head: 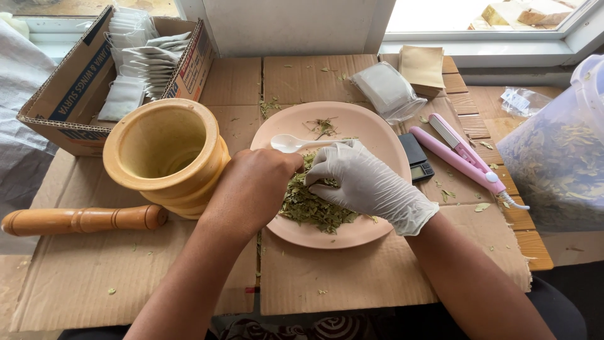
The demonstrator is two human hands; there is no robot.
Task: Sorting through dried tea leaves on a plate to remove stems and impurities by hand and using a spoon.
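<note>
Both hands meet over the pink plate [377,135] at the centre of the cardboard-covered table [327,283]. The bare left hand [255,186] is curled shut, knuckles up, over the pile of dried green leaves [311,211] that lies on the near half of the plate, at about 7 o'clock from its middle; whatever it pinches is hidden under the fingers. The gloved right hand [365,182] is bent down onto the same pile, fingertips pressed into the leaves, half closed around a pinch of them. A white plastic spoon [292,143] rests on the plate at 11 o'clock, just beyond the left hand's knuckles.

The yellow wooden mortar [167,154] stands at 9 o'clock of the plate, its pestle [82,220] lying in front. A pink sealing iron [465,157] and a small black scale [416,157] lie at 3 o'clock.

The leaves reach close to the plate's near rim, so a sideways sweep of either hand could likely push crumbs onto the cardboard; the left wrist could also knock the mortar.
</note>
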